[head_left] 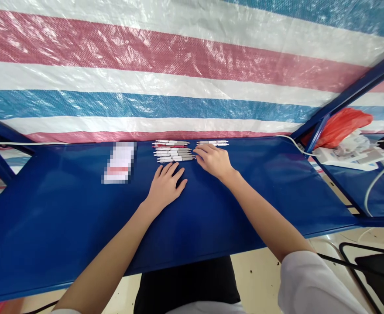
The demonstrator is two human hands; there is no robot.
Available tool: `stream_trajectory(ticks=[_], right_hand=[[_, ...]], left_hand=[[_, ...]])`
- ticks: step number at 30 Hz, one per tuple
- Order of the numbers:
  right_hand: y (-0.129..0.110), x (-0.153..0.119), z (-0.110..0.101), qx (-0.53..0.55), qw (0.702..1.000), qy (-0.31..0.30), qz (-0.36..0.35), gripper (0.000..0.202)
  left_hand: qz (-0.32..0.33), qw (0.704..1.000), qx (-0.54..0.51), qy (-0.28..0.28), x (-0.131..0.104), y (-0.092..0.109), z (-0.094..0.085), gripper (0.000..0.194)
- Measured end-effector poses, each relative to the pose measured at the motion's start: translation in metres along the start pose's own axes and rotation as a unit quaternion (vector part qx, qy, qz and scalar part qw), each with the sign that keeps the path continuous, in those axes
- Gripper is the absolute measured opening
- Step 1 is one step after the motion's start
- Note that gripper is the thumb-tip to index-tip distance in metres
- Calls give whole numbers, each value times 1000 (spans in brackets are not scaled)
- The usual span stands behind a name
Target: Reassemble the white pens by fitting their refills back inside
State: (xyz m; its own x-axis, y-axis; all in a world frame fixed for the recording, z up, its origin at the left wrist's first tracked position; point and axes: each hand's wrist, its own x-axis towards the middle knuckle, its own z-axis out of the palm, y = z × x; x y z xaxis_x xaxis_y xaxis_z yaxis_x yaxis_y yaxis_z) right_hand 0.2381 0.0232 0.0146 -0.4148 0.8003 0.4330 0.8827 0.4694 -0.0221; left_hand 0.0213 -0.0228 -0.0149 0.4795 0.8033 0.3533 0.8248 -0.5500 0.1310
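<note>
Several white and grey pens (174, 152), one with red parts, lie side by side near the back of the blue table (80, 226). More white pens (212, 142) lie to their right, just beyond my right hand (213, 161). That hand is over the right ends of the nearer pens, fingers bent and close together; whether a pen is between the fingertips is too small to tell. Flat on the table in front of the pens rests my left hand (166, 185), its fingers spread and holding nothing.
A blurred-out white and red item (119, 163) lies at the back left. Striped plastic sheeting (166, 65) hangs behind the table. At the right are blue frame bars (349, 93), a red plastic bag (344, 126) and white cables (372, 187).
</note>
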Motion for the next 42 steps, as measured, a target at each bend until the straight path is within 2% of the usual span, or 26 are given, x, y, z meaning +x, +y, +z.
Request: stream_trajectory(ticks=[5, 9, 17, 23, 29, 35, 42], right_hand=[[-40, -25, 3, 30, 999, 24, 27, 33], [-58, -44, 13, 55, 997, 22, 49, 34], [-63, -51, 17, 87, 995, 7, 57, 34], [-62, -50, 16, 90, 994, 4, 61, 34], [-59, -50, 17, 92, 993, 1, 71, 34], [-57, -49, 15, 91, 992, -8, 88, 34], [-57, -48, 15, 94, 991, -15, 97, 35]], left_hand=[[16, 1000, -11, -15, -8, -14, -8, 40], [17, 1000, -16, -14, -17, -25, -11, 41], [19, 1000, -5, 0, -22, -29, -10, 38], [21, 999, 0, 40, 9, -30, -14, 33], [44, 998, 50, -14, 40, -30, -11, 29], [68, 993, 78, -63, 48, -34, -12, 25], [107, 985, 36, -133, 62, -40, -18, 26]])
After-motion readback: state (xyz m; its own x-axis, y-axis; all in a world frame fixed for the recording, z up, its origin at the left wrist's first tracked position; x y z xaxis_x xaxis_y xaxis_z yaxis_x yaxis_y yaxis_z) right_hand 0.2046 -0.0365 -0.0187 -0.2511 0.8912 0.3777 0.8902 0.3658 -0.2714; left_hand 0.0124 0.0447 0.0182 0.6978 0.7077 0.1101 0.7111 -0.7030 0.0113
